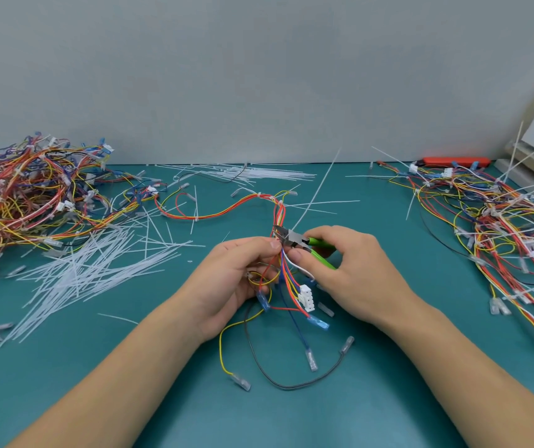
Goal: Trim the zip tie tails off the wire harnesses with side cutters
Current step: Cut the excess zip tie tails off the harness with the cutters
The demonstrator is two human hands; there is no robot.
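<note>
A wire harness (233, 206) of red, yellow and orange wires lies across the middle of the green table and runs down into my hands. My left hand (238, 279) grips its bundle near the white connector (306, 297). My right hand (344, 263) holds green-handled side cutters (296, 239), with the jaws at the bundle just above my left fingertips. A long white zip tie tail (315, 192) rises from the jaws, slanting up and to the right.
A heap of harnesses (26, 192) fills the left of the table, with cut white tails (91, 270) scattered in front. Another harness pile (498, 221) with uncut tails lies on the right. An orange tool (453, 161) rests at the back right, by a grey wall.
</note>
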